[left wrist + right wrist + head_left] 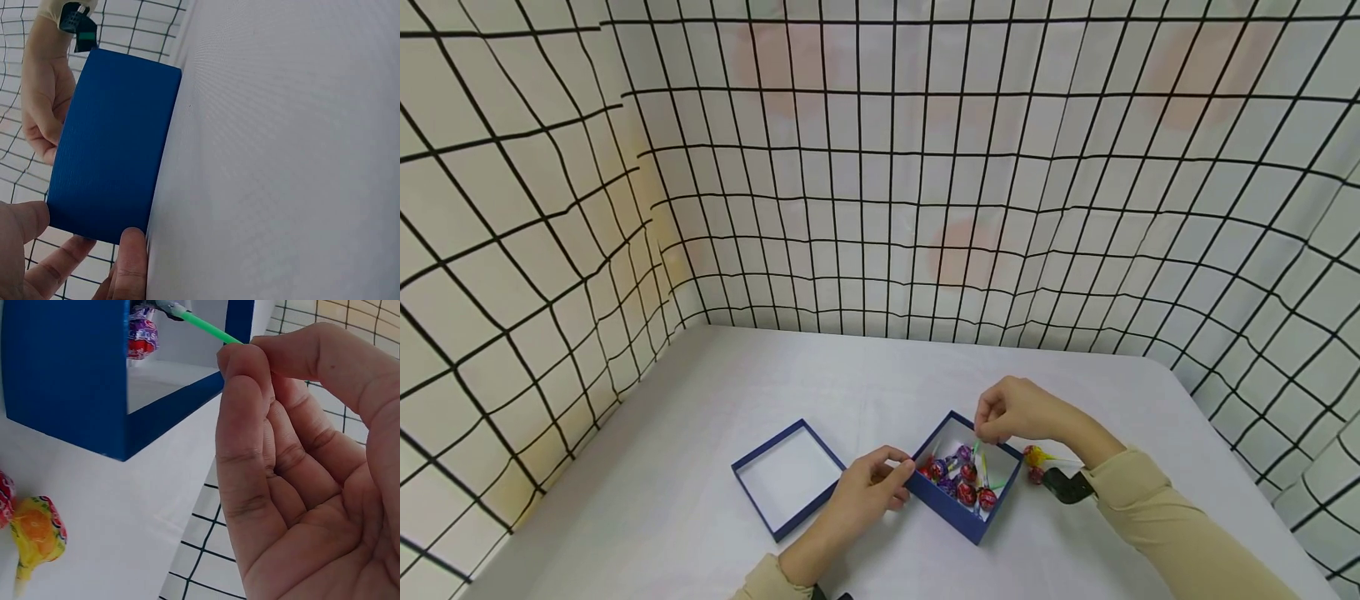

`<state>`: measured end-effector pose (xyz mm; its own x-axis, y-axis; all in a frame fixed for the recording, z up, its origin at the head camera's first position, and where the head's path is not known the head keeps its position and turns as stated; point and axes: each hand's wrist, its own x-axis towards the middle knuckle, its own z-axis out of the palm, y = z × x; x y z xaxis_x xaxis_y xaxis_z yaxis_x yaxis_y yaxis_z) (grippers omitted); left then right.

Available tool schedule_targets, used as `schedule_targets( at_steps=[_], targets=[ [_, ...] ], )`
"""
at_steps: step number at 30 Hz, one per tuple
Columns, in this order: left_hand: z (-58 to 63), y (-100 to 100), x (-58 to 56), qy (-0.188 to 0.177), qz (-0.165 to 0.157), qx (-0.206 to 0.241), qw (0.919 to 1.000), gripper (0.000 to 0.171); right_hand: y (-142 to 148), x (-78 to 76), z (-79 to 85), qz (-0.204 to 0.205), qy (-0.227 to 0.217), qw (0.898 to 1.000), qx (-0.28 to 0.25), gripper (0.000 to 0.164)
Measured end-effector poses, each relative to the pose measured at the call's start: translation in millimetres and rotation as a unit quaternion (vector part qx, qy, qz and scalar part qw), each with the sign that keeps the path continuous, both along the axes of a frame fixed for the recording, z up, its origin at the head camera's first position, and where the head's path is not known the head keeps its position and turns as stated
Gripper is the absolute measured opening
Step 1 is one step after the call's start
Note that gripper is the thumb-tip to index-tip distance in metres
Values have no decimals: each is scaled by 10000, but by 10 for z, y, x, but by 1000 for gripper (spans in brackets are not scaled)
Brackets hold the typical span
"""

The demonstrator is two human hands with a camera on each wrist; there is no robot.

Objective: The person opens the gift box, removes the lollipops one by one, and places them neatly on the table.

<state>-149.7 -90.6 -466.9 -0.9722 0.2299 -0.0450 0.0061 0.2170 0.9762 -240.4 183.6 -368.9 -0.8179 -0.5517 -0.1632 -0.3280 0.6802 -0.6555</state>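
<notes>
A blue open-topped box (946,505) with a white inside stands on the white table, holding several wrapped lollipops (966,493) in red and purple. My left hand (867,492) grips the box's left corner, thumb at the rim and a finger against the outer wall, as the left wrist view shows. Over the box's far right side, my right hand (1022,410) pinches the end of a lollipop's green stick (209,328) between thumb and fingertips. That lollipop's head is low in the box, partly hidden by the wall in the right wrist view.
A shallow blue-edged lid (788,475), white inside, lies left of the box. Right of the box, beside my right wrist, lie a yellow lollipop (40,531) and a red one (5,499). Black netting (917,179) over white walls surrounds the table (677,467).
</notes>
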Motion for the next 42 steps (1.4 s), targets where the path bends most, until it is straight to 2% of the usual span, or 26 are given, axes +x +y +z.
schedule_targets(
  at_steps=[9, 24, 42],
  targets=[
    [7, -1, 5, 4, 13, -49, 10000, 30, 82, 19, -77, -228, -111, 9992, -295, 9],
    [6, -10, -1, 63, -41, -26, 10000, 29, 252, 54, -173, -308, -191, 9969, -701, 12],
    [-10, -16, -6, 41, -47, -14, 10000, 30, 508, 170, -153, -459, -250, 9925, -1104, 14]
  ],
)
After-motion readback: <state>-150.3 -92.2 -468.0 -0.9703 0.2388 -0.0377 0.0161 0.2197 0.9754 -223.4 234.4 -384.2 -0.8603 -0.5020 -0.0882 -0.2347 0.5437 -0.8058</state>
